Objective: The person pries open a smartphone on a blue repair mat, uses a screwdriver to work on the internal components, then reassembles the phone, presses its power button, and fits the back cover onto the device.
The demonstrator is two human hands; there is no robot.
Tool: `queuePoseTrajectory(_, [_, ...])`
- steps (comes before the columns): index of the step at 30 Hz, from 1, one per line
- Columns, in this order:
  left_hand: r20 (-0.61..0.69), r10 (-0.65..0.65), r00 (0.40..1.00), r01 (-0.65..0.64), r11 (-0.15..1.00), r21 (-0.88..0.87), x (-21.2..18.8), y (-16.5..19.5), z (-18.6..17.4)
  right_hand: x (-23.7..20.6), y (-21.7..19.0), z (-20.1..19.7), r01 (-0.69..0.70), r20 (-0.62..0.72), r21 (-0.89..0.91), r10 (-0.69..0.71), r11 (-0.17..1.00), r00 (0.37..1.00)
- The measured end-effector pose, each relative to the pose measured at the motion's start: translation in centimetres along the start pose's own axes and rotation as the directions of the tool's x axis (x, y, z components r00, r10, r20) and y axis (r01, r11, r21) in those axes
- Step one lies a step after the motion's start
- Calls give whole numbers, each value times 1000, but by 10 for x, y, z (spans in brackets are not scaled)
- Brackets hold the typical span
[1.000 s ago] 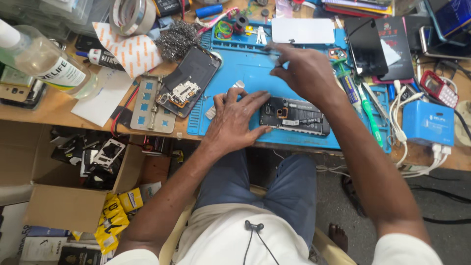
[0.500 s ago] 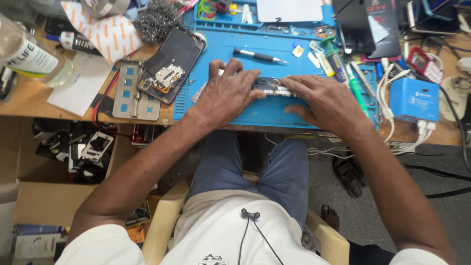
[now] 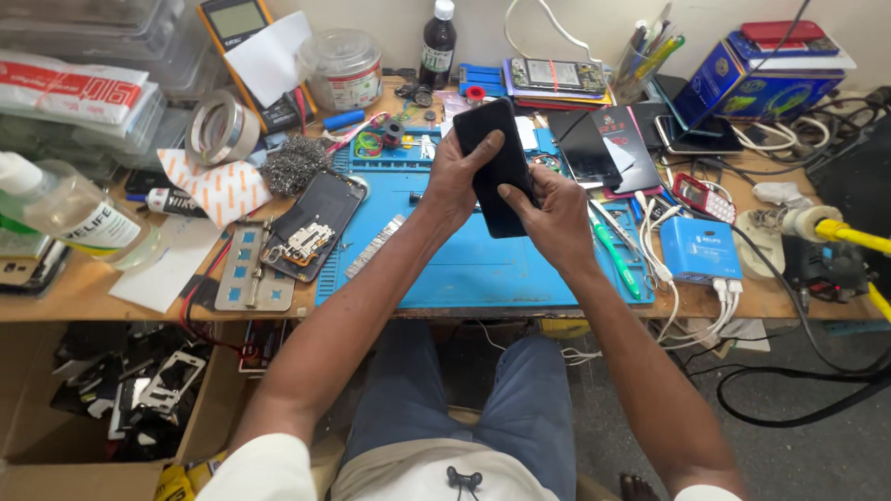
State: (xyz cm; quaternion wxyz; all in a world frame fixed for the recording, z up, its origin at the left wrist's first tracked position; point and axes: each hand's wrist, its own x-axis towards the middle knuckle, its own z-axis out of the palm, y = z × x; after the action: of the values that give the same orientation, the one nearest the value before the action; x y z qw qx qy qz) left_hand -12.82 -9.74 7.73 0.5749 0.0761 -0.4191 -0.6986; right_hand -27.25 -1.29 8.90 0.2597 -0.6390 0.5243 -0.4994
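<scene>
We hold the black phone (image 3: pixel 498 167) lifted above the blue mat (image 3: pixel 464 264), left hand (image 3: pixel 455 181) wrapped round its upper edge, right hand (image 3: pixel 555 215) pinching the lower side (fingers closed on it). Best to press evenly along the seams, keeping it over the mat.
</scene>
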Motion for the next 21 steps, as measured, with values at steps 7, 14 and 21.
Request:
queuePoseTrajectory(7, [197,-58,979,97,975,-198,21,-12,9,-4,-10,-27,54,-137,364,-4,930,991])
queuePoseTrajectory(14, [219,-104,970,153,963,-221,10,-31,-3,-6,-2,-36,-31,-33,329,44,944,998])
queuePoseTrajectory(21, [183,-144,973,167,979,-118,10,-46,-14,-8,3,-43,-100,10,289,101,952,995])
